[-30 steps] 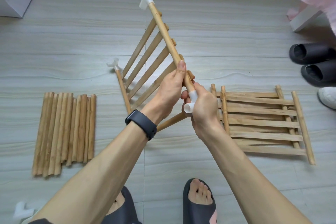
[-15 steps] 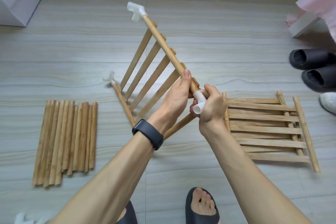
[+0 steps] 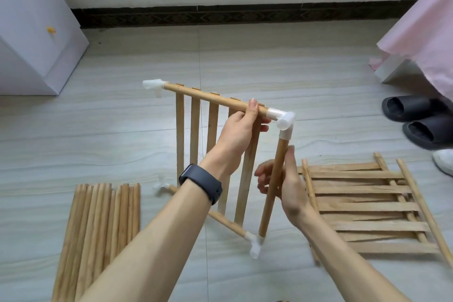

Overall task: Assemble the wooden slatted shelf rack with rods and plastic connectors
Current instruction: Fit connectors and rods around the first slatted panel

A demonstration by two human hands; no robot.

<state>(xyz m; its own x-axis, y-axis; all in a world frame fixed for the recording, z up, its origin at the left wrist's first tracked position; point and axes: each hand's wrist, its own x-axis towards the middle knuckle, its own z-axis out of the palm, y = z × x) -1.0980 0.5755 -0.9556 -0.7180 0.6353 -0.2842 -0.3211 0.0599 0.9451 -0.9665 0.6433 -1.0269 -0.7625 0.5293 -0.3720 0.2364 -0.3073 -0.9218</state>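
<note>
I hold a wooden slatted shelf panel [image 3: 194, 130] upright above the floor. My left hand [image 3: 239, 130] grips its top rod [image 3: 215, 99] near the right end. White plastic connectors sit on the corners: top left [image 3: 154, 86], top right [image 3: 284, 119], bottom right [image 3: 255, 244], and a blurred one at bottom left [image 3: 160, 185]. A side rod [image 3: 273, 184] runs from the top right connector down to the bottom right one. My right hand [image 3: 286, 186] is wrapped loosely around the middle of this side rod.
A bundle of loose wooden rods [image 3: 98, 235] lies on the floor at left. More slatted panels [image 3: 367, 206] are stacked on the floor at right. Dark slippers [image 3: 421, 120] and a white shoe [image 3: 443, 162] are far right. A white cabinet [image 3: 31, 32] stands back left, pink cloth [image 3: 421, 24] back right.
The panel has swung from tilted to upright, its top rod now nearly level. My right hand has left the connector and slid down onto the side rod. The camera has tipped upward.
</note>
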